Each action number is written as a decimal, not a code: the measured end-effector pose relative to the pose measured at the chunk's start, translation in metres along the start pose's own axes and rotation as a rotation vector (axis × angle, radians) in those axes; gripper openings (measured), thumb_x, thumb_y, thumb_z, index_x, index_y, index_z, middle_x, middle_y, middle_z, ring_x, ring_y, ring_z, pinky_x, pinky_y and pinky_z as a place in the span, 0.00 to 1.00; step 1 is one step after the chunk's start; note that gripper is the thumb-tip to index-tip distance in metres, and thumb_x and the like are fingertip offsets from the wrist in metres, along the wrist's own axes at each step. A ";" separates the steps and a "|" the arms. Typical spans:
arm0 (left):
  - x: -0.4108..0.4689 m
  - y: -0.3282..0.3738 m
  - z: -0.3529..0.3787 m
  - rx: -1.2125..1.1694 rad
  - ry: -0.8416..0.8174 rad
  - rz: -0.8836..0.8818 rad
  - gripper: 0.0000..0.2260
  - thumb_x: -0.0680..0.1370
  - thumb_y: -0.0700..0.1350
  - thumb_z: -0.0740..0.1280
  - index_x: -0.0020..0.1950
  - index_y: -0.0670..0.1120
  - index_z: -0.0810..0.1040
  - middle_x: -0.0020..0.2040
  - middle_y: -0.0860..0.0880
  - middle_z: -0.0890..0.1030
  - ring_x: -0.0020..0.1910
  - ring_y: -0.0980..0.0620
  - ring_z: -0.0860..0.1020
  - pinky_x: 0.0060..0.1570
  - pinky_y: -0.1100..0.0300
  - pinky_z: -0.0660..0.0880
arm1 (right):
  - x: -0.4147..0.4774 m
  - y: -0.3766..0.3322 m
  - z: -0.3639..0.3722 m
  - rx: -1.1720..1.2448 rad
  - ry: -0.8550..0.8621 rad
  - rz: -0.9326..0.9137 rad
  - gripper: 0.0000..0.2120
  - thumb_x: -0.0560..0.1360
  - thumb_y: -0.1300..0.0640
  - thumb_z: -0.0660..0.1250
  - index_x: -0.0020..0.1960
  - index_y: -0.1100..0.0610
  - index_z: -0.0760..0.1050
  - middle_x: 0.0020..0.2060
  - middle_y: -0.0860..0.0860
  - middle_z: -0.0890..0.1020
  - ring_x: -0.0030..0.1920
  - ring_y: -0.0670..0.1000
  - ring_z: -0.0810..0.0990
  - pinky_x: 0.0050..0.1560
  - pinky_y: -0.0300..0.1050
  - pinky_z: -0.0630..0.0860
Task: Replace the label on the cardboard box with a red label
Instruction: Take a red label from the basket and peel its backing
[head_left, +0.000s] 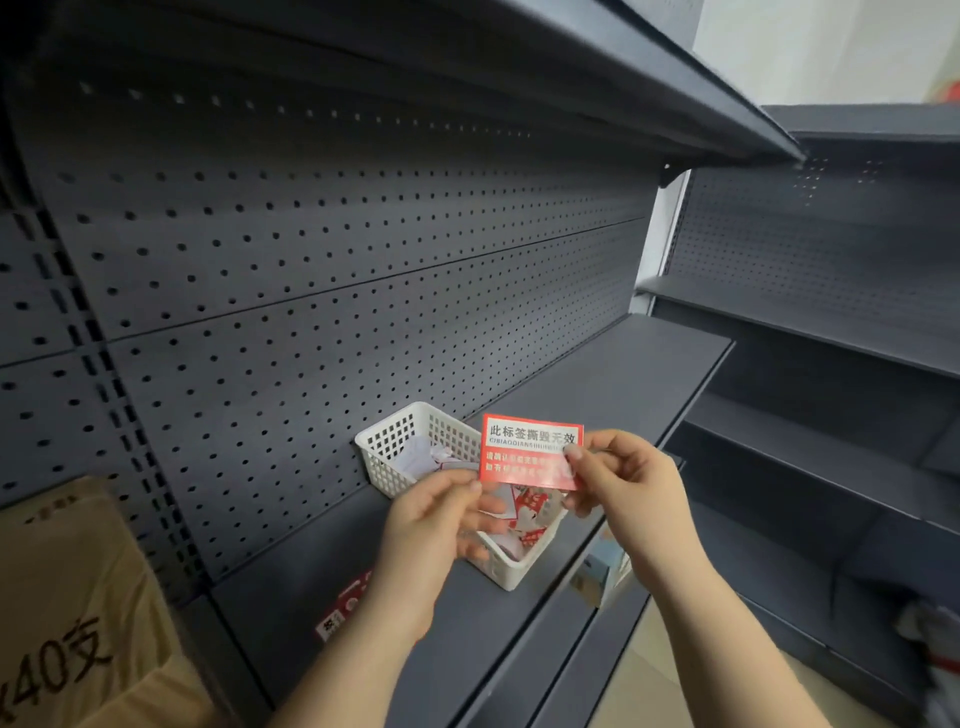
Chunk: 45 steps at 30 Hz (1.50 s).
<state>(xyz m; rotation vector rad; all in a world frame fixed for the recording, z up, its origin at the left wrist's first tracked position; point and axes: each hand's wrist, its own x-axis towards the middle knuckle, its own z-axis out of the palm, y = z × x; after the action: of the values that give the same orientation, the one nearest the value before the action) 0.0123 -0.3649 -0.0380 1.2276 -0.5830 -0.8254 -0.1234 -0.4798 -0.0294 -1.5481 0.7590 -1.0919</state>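
Observation:
A red label (530, 449) with white and dark print is held up in front of me, above a white plastic basket (387, 449). My right hand (626, 486) pinches its right edge between thumb and forefinger. My left hand (434, 512) pinches its lower left corner. The basket stands on the dark shelf (597, 379) and holds crumpled white and red paper scraps. The cardboard box (67, 597), brown with black print, stands at the far left on the same shelf level, apart from both hands.
Another red label (345, 605) lies flat on the shelf under my left forearm. A dark pegboard back panel (311, 260) rises behind the shelf, with another shelf overhead. More dark shelving (831, 322) stands at the right. A small box (597, 571) sits below the shelf edge.

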 end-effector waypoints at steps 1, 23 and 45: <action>0.003 0.000 0.003 -0.007 0.014 -0.003 0.10 0.78 0.36 0.62 0.42 0.44 0.80 0.36 0.41 0.84 0.32 0.46 0.81 0.26 0.59 0.70 | 0.004 0.000 -0.002 -0.012 -0.005 -0.003 0.04 0.75 0.60 0.69 0.45 0.62 0.79 0.30 0.65 0.82 0.25 0.52 0.77 0.26 0.41 0.74; 0.033 -0.004 0.043 0.028 0.130 0.017 0.12 0.75 0.33 0.61 0.39 0.41 0.83 0.37 0.43 0.86 0.34 0.48 0.84 0.28 0.60 0.70 | 0.028 0.014 -0.008 -0.796 0.214 -0.688 0.08 0.70 0.52 0.72 0.49 0.49 0.81 0.46 0.46 0.80 0.48 0.53 0.74 0.48 0.50 0.67; 0.039 -0.017 0.045 0.675 -0.020 0.661 0.07 0.73 0.45 0.64 0.38 0.46 0.78 0.28 0.53 0.77 0.27 0.54 0.74 0.29 0.58 0.73 | 0.020 -0.001 -0.010 -0.550 -0.061 -0.474 0.02 0.68 0.56 0.74 0.40 0.50 0.84 0.35 0.41 0.83 0.46 0.45 0.78 0.48 0.36 0.72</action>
<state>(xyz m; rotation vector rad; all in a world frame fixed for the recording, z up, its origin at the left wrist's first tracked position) -0.0042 -0.4245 -0.0446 1.4890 -1.2626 -0.0645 -0.1254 -0.5009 -0.0227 -2.3021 0.7013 -1.2251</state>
